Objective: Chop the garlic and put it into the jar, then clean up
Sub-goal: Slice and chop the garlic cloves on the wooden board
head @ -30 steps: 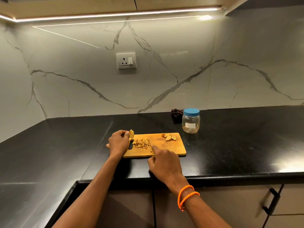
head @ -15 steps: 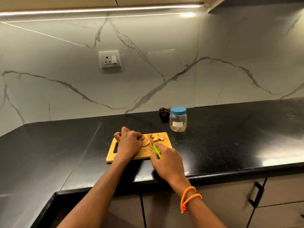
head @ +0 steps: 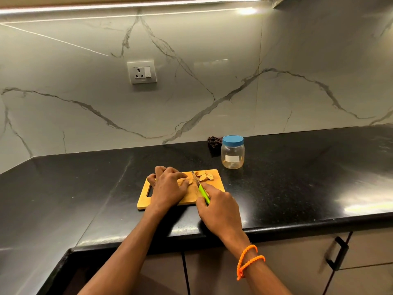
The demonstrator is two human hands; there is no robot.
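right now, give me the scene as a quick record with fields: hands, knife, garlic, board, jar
left hand: holds a garlic piece down on the board
right hand: grips the knife by its green handle
knife: blade beside the held piece
garlic pieces: uncut, at the board's far right
cutting board: wooden, on black counter
jar: blue lid on, behind the board

Warm strip light (head: 131,6) glowing along the top, washing the marble wall (head: 212,92) evenly, glare pooling on the black counter (head: 297,184) at right, soft shadows falling under both arms, wide-angle lens bending the edges, fine detail looking slightly soft.
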